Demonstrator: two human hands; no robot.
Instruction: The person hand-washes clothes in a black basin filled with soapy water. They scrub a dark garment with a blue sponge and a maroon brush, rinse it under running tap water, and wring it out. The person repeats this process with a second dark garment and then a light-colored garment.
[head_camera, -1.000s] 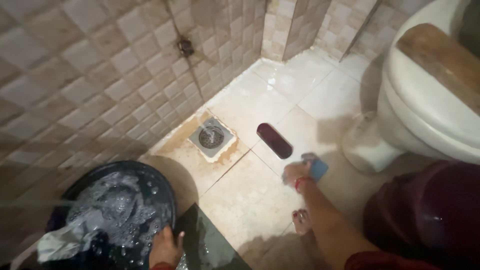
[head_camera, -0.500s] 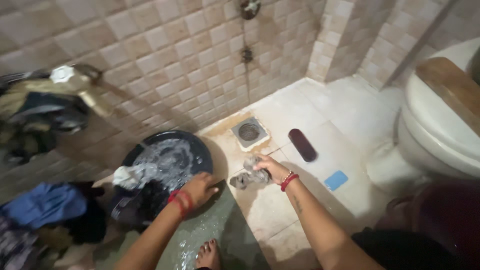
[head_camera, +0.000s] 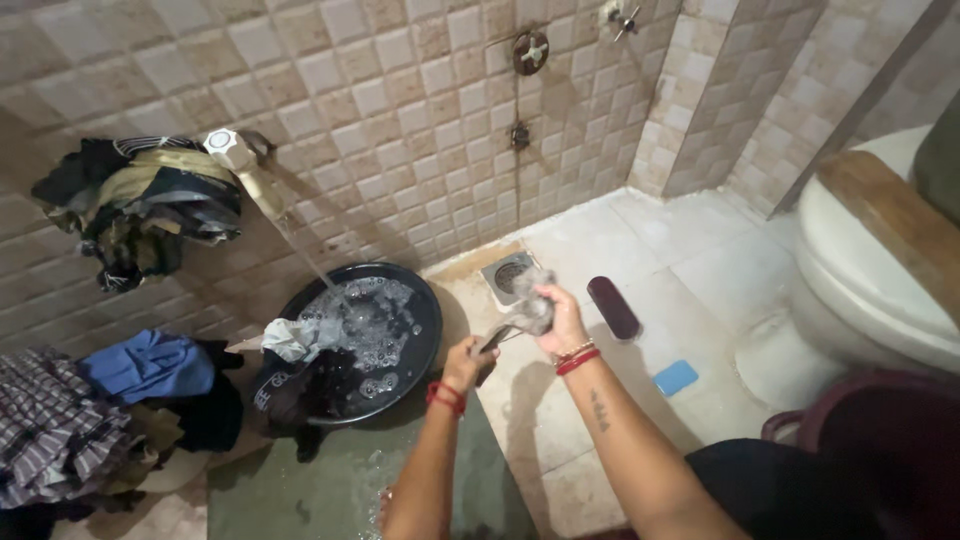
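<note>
Both my hands grip one small wet grey cloth (head_camera: 528, 308) above the floor. My right hand (head_camera: 562, 322) holds its upper bunched end, and my left hand (head_camera: 468, 362) holds the lower dark end. Red bangles circle both wrists. Just left of my hands stands a black tub (head_camera: 420, 300) full of foamy water with clothes in it. A wall tap (head_camera: 236, 152) pours a stream of water into the tub.
A floor drain (head_camera: 506, 273), a dark maroon brush (head_camera: 613, 307) and a blue soap bar (head_camera: 676, 377) lie on the wet tiles. A white toilet (head_camera: 870, 280) stands at the right, a maroon bucket (head_camera: 880, 440) below it. Clothes hang on the tap and are piled at the left (head_camera: 100, 410).
My right hand let the blue soap bar lie on the floor and picked up the grey cloth. My left hand left the tub rim and took the cloth's other end. The view tilted upward.
</note>
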